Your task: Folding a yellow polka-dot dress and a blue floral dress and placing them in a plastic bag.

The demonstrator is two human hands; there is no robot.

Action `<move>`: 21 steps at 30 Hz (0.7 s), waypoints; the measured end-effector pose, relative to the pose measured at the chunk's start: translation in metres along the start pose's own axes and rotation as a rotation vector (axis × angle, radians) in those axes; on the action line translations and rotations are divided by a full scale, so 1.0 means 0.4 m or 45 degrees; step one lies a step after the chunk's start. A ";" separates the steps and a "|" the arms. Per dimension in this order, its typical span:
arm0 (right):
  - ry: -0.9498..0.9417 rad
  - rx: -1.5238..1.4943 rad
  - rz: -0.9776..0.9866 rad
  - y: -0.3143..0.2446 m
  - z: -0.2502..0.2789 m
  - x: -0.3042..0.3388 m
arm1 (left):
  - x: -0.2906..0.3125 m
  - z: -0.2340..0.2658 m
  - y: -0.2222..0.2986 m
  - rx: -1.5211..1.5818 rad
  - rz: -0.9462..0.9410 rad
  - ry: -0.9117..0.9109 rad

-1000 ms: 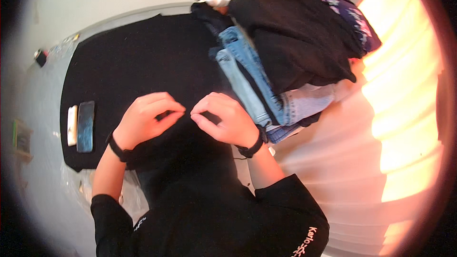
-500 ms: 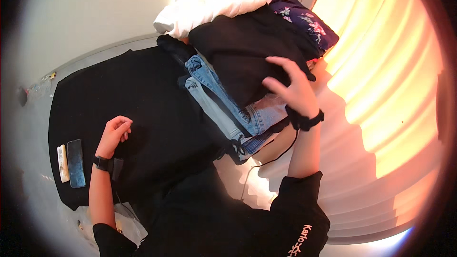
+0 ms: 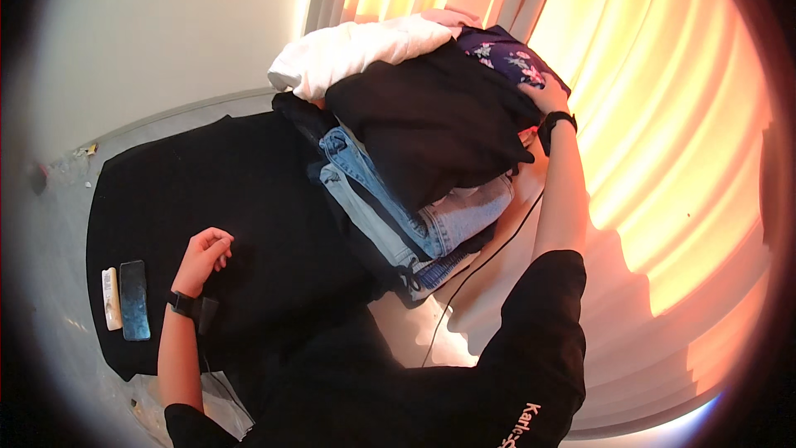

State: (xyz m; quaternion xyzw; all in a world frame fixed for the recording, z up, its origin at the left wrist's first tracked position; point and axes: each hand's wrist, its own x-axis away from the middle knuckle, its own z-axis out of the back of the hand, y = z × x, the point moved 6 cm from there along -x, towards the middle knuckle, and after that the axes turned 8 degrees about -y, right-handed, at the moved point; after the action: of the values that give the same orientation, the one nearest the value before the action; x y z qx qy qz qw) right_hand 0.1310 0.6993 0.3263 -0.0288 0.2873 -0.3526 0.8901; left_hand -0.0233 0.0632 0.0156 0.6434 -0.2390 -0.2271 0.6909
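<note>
Right hand (image 3: pixel 543 98) grips far side of heaped folded-clothes pile (image 3: pixel 431 133) | left hand (image 3: pixel 203 255) loosely curled on spread black cloth (image 3: pixel 249 199), nearer body

I see a plain pale wall (image 3: pixel 157 41) filling the upper left of the frame. Across the upper right and right side hang vertical blinds (image 3: pixel 663 116), glowing orange with strong light behind them. A grey surface (image 3: pixel 58 224) shows at left.
</note>
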 end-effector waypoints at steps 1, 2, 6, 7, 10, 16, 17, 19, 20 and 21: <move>-0.027 0.037 0.009 -0.006 -0.006 0.001 | 0.002 -0.002 0.001 0.031 -0.013 -0.027; -0.017 0.108 -0.031 -0.010 -0.005 0.007 | 0.004 0.003 0.002 0.016 -0.012 0.018; -0.010 0.226 -0.062 -0.043 0.019 0.048 | 0.007 -0.004 0.004 0.010 -0.025 -0.016; -0.020 0.241 -0.083 -0.049 0.020 0.055 | 0.007 -0.006 0.004 -0.009 -0.022 -0.019; 0.038 0.293 -0.109 -0.061 0.025 0.063 | 0.011 -0.012 0.007 -0.009 -0.017 -0.042; 0.367 0.046 -0.277 -0.035 0.061 0.033 | 0.025 -0.004 0.010 0.132 0.020 -0.037; 0.390 -0.026 -0.295 -0.029 0.069 0.027 | 0.026 -0.004 0.008 0.167 0.033 -0.045; 0.409 -0.119 -0.286 -0.025 0.081 0.015 | 0.027 -0.001 0.007 0.158 0.041 -0.022; 0.490 -0.197 -0.312 -0.018 0.092 0.016 | 0.026 -0.004 0.006 0.170 0.038 -0.050; 0.519 -0.239 -0.313 -0.014 0.099 0.016 | 0.026 0.000 0.004 0.160 0.051 -0.019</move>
State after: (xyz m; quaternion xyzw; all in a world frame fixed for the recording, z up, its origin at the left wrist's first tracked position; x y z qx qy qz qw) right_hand 0.1524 0.6851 0.3573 -0.0744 0.4866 -0.4285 0.7577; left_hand -0.0149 0.0569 0.0176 0.6790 -0.2706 -0.2025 0.6517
